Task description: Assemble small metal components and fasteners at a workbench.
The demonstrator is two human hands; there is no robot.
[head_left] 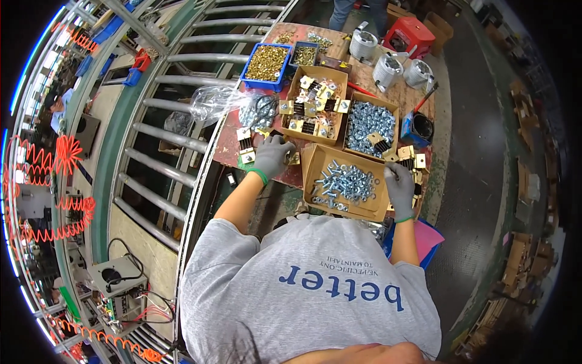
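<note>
My left hand (273, 156), in a grey glove with a green cuff, curls its fingers round a small part with brass plates (294, 159) at the table's near edge. The palm hides most of that part. To its left lies a similar black-and-brass part (245, 144). My right hand (398, 185), gloved alike, is closed at the right edge of an open cardboard box (312, 176) of loose bolts and washers (345, 183). Whatever its fingertips pinch is hidden. Just beyond it, more black-and-brass parts (407, 159) lie in a cluster.
Behind stand a cardboard box of assembled parts (343, 85), a box of zinc-coloured fasteners (368, 124) and a blue bin (248, 76) of brass-coloured pieces. Clear plastic bags (212, 103) lie by the roller conveyor (167, 134) at left. White coils (388, 71) and a red stool (412, 35) are at far right.
</note>
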